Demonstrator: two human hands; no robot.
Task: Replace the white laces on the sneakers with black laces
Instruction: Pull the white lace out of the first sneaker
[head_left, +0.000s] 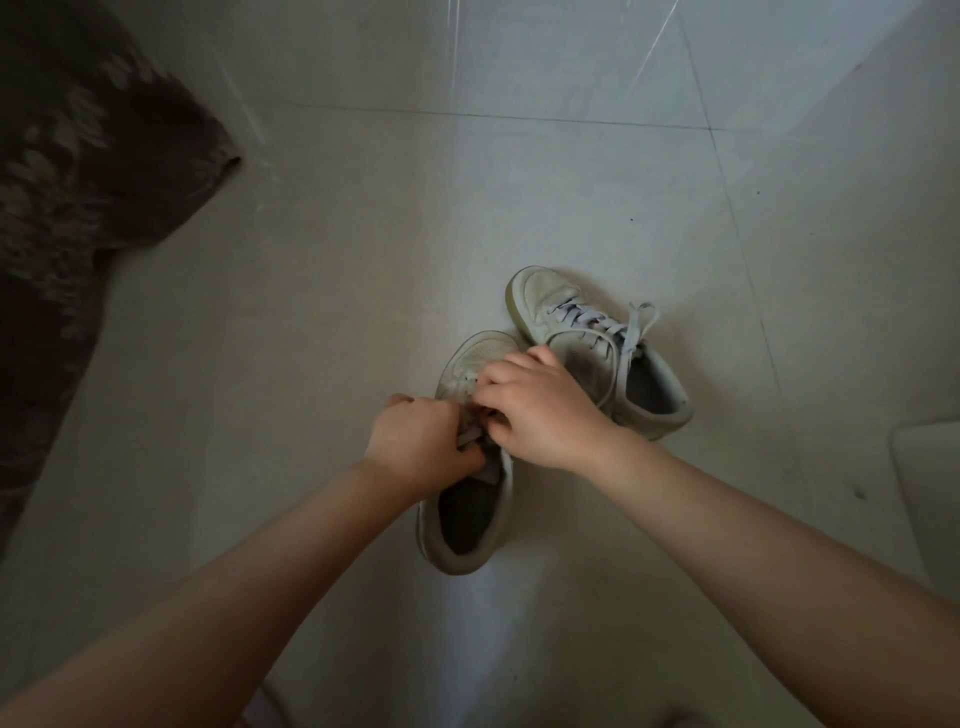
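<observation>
Two worn white sneakers stand on the tiled floor. The near sneaker (470, 525) points away from me, and both my hands are over its lacing. My left hand (415, 447) has its fingers curled round the white lace (467, 434) at the tongue. My right hand (540, 405) pinches the same lace from the right side. Most of that lace is hidden under my fingers. The far sneaker (597, 353) lies just to the right, angled away, with its white lace (636, 325) tied in a bow. No black laces are in view.
A dark patterned cloth (78, 208) covers the left side of the view. A pale flat object (930, 467) shows at the right edge. Light floor tiles (363, 260) stretch beyond the sneakers.
</observation>
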